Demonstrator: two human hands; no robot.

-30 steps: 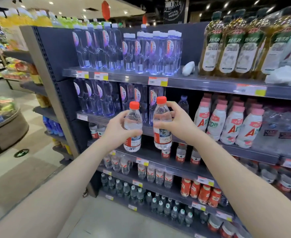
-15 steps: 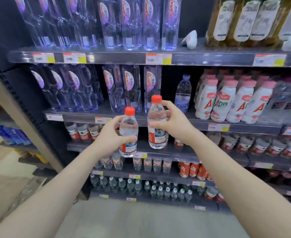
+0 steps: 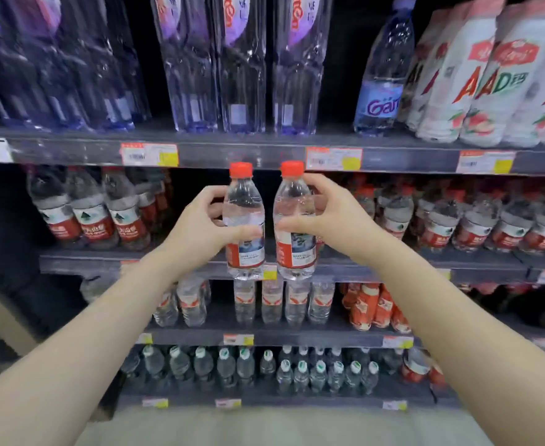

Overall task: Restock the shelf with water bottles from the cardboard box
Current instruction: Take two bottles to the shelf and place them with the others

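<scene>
Supermarket aisle, drinks shelf (image 3: 81, 263) ahead. I see left fingers (image 3: 211, 192) wrapped round one water bottle (image 3: 243, 201), right fingers (image 3: 316, 185) round second bottle (image 3: 293, 204); both upright, side by side, near shelf front. Full, thin-walled, probably slick: I'd keep mid-body grip, gentle squeeze.

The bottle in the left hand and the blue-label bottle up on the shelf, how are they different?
The left-hand bottle has a red cap; the blue-label bottle a bluish one. The left-hand bottle's label is red and white; the blue-label bottle's is blue with purple letters. The left hand holds the left-hand bottle in the air; the blue-label bottle stands on the shelf, untouched. Both are see-through.
</scene>
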